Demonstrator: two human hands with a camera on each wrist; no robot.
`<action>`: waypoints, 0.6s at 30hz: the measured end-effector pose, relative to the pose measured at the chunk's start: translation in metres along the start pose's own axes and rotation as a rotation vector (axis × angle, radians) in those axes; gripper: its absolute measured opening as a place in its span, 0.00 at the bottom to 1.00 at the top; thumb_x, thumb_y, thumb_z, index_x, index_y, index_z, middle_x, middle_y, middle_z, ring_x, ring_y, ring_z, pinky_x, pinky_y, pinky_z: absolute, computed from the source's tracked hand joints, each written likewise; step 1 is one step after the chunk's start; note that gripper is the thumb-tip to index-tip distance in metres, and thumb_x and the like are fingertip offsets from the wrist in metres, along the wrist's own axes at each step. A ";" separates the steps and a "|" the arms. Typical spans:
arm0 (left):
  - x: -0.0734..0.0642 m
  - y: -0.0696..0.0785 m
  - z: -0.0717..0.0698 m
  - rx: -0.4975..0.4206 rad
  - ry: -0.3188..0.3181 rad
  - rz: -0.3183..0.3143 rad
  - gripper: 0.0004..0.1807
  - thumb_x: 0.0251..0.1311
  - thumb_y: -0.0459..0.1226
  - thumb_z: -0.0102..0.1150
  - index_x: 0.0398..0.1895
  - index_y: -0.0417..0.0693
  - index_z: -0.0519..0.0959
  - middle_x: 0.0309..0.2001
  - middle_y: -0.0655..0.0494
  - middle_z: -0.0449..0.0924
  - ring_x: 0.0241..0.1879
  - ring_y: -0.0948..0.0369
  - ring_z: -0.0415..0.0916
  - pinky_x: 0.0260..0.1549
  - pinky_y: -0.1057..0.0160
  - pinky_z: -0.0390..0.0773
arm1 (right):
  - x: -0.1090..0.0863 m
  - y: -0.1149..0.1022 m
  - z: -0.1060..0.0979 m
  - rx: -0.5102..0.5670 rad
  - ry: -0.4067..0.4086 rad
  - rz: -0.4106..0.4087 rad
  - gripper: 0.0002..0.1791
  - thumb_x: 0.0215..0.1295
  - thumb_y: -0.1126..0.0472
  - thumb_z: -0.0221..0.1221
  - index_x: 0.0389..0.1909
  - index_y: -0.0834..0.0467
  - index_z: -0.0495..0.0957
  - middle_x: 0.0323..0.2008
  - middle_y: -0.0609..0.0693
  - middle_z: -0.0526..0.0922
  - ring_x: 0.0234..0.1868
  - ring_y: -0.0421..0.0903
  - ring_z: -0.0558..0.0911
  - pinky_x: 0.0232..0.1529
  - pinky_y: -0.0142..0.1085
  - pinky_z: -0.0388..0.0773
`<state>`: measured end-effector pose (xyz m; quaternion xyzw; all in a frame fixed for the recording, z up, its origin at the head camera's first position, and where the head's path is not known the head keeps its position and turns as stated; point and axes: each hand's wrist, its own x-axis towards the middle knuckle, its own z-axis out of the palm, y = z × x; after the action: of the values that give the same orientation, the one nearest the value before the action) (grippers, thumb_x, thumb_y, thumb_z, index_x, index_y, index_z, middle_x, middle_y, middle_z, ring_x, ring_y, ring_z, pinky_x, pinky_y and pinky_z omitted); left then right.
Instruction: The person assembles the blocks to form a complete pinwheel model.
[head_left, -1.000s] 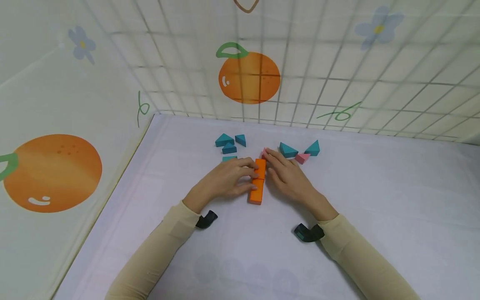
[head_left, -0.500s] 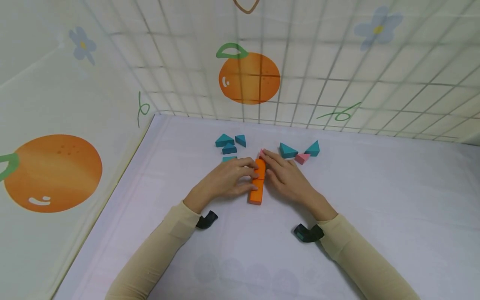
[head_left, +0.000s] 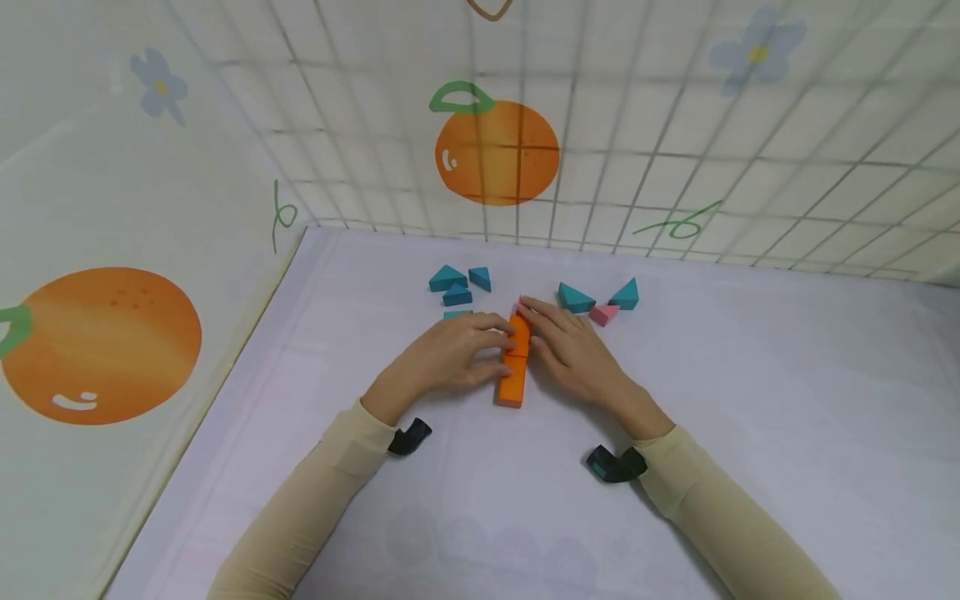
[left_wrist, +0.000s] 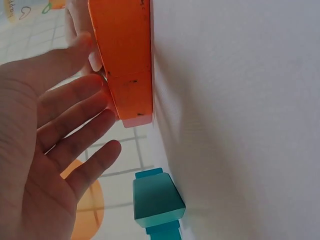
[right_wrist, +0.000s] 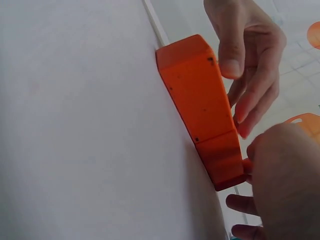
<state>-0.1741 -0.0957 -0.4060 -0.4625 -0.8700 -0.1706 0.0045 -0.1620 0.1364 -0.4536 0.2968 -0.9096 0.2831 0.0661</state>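
Observation:
Two orange blocks lie end to end in a line running away from me: the nearer orange block [head_left: 512, 387] and the farther orange block [head_left: 521, 340]. My left hand [head_left: 459, 354] rests its fingertips on their left side and top, fingers loosely extended in the left wrist view. At the far end sits a small pink block [head_left: 520, 305], mostly hidden; its edge shows beyond the orange in the left wrist view. My right hand [head_left: 573, 348] touches that pink block with extended fingertips. The right thumb lies close to the farther orange block's right side.
Several teal triangular blocks [head_left: 447, 278] stand behind my left hand, one partly hidden by it. Beyond my right hand are two teal triangular blocks [head_left: 575, 298] and a pink triangular block [head_left: 603, 315]. A printed curtain [head_left: 637, 125] borders the white table [head_left: 750, 392] at the back.
My right fingertips have slid slightly left, and the small pink block has moved left with them to the far end of the orange row. The left hand stays in place.

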 end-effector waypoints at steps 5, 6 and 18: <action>-0.001 0.000 -0.001 -0.020 -0.052 -0.028 0.23 0.57 0.50 0.68 0.52 0.49 0.84 0.55 0.56 0.81 0.57 0.58 0.78 0.60 0.60 0.76 | 0.001 0.000 0.000 0.008 -0.014 -0.002 0.27 0.76 0.56 0.48 0.73 0.55 0.63 0.73 0.49 0.62 0.73 0.51 0.62 0.71 0.55 0.59; 0.000 0.000 -0.002 -0.025 -0.058 -0.032 0.23 0.57 0.50 0.68 0.52 0.49 0.84 0.56 0.56 0.81 0.57 0.58 0.78 0.60 0.60 0.76 | 0.001 0.001 0.000 0.013 -0.013 -0.003 0.27 0.76 0.56 0.48 0.73 0.55 0.63 0.73 0.49 0.63 0.73 0.51 0.63 0.71 0.55 0.60; -0.001 0.000 -0.003 -0.040 -0.081 -0.050 0.21 0.57 0.49 0.68 0.49 0.48 0.86 0.55 0.56 0.81 0.56 0.58 0.78 0.59 0.61 0.76 | 0.003 0.004 0.002 0.079 0.016 0.039 0.28 0.75 0.55 0.49 0.73 0.53 0.62 0.74 0.50 0.60 0.74 0.54 0.61 0.70 0.60 0.59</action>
<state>-0.1738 -0.0969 -0.4030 -0.4473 -0.8772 -0.1690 -0.0443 -0.1663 0.1368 -0.4564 0.2791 -0.9028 0.3223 0.0559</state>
